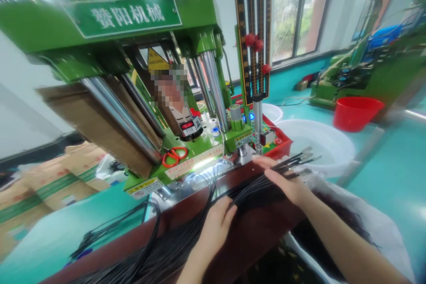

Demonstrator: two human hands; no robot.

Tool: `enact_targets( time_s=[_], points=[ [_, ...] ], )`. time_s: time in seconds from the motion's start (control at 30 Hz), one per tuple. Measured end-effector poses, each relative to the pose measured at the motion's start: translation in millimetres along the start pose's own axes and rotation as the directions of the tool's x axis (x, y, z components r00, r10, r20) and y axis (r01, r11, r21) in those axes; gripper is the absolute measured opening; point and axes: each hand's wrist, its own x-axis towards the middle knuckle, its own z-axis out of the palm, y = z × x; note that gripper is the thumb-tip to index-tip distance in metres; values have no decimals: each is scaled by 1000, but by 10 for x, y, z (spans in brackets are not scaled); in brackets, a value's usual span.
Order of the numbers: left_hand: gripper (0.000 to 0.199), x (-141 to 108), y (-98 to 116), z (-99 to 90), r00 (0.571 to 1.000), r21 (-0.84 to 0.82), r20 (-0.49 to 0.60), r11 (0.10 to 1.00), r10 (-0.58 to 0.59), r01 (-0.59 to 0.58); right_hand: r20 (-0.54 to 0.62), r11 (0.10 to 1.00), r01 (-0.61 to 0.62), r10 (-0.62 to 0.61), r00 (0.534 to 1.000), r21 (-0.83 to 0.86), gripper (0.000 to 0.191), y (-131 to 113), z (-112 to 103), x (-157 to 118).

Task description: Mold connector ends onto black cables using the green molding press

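Well, from where I'm standing, 2 bare hands are busy at a long bundle of black cables [254,190] that lies along the dark red ledge [276,222], just in front of the green press [196,9]. The left hand [216,218] curves over the bundle, fingers close together; whether they pinch any strands underneath, I cannot tell. The right hand [293,188] sits nearer the metal-tipped ends [308,157], with 2 digits stretched out and parted; its hold on the cables is hidden too.

To my eye, this wants the left hand as a soft anchor and the right hand smoothing near the tips, so the strands lie parallel rather than crossing. Light pressure should do, since squeezing hard could kink them, and tugging a single strand could drag its neighbours askew. The tips stick out unevenly, over towards the white basin [299,129], so I'd level them gently and keep them off the sack [382,230] beside the right forearm. The orange-handled scissors [173,155] rest on the press, well apart from both hands.
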Motion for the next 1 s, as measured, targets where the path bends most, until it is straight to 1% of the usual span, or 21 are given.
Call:
enact_targets(
  time_s=[0.03, 0.07, 0.1, 0.13, 0.17, 0.2, 0.23, 0.27, 0.33, 0.4, 0.47, 0.53, 0.57, 0.63, 0.67, 0.7, 0.77, 0.9, 0.93, 1.0],
  points=[
    [28, -2, 2, -15, 998, -37, 54, 999, -18, 20, 0, 981, -78, 79, 997, 177, 29, 72, 10, 4],
    [29, -8, 4, -32, 991, -71, 133, 997, -31, 41, 25, 931, -144, 144, 989, 334, 28, 141, 13, 4],
    [30, -16, 8, -50, 972, -99, 231, 993, -41, 66, 66, 872, -197, 187, 980, 448, 26, 203, 8, 0],
    [29, -24, 15, -67, 941, -120, 336, 989, -45, 90, 121, 825, -238, 204, 971, 513, 24, 251, -8, -4],
    [28, -27, 29, -81, 902, -134, 431, 985, -41, 109, 185, 799, -273, 204, 961, 536, 23, 283, -34, -8],
    [25, -21, 53, -87, 865, -142, 501, 983, -33, 119, 252, 793, -301, 192, 949, 530, 23, 298, -68, -11],
    [22, -2, 90, -85, 839, -153, 543, 980, -22, 124, 312, 796, -319, 173, 934, 515, 24, 298, -106, -11],
    [21, 33, 143, -70, 829, -173, 560, 976, -12, 132, 362, 804, -326, 150, 920, 497, 24, 286, -143, -9],
    [22, 160, 294, -4, 834, -264, 551, 951, 9, 164, 417, 825, -317, 109, 902, 469, 26, 244, -202, -5],
    [23, 342, 487, 98, 854, -391, 519, 899, 40, 196, 431, 842, -310, 104, 896, 442, 28, 207, -230, -11],
    [21, 536, 674, 204, 884, -482, 462, 858, 75, 179, 440, 846, -319, 115, 891, 426, 34, 200, -238, -31],
    [22, 690, 805, 285, 911, -518, 402, 844, 96, 139, 394, 848, -308, 130, 910, 431, 40, 227, -247, -62],
    [23, 743, 841, 313, 919, -529, 382, 838, 95, 133, 332, 852, -288, 146, 932, 437, 40, 251, -258, -77],
    [24, 799, 858, 349, 927, -558, 369, 814, 69, 161, 151, 871, -240, 192, 970, 429, 31, 305, -293, -102],
    [24, 809, 849, 360, 927, -571, 371, 799, 47, 188, 66, 885, -222, 214, 975, 409, 25, 329, -316, -111],
    [24, 811, 834, 368, 926, -582, 376, 784, 23, 216, 5, 897, -213, 229, 973, 387, 22, 347, -338, -118],
    [25, 810, 807, 377, 924, -590, 382, 767, -11, 253, -42, 917, -203, 231, 972, 344, 26, 362, -375, -129],
    [30, 832, 805, 361, 919, -589, 394, 760, -24, 272, -42, 935, -201, 223, 974, 292, 30, 325, -382, -153],
    [30, 841, 812, 349, 914, -591, 404, 756, -24, 281, -64, 935, -200, 227, 972, 292, 30, 309, -370, -158],
    [30, 859, 822, 320, 898, -593, 440, 745, -19, 306, -154, 924, -182, 245, 957, 335, 28, 278, -342, -162]
  ],
)
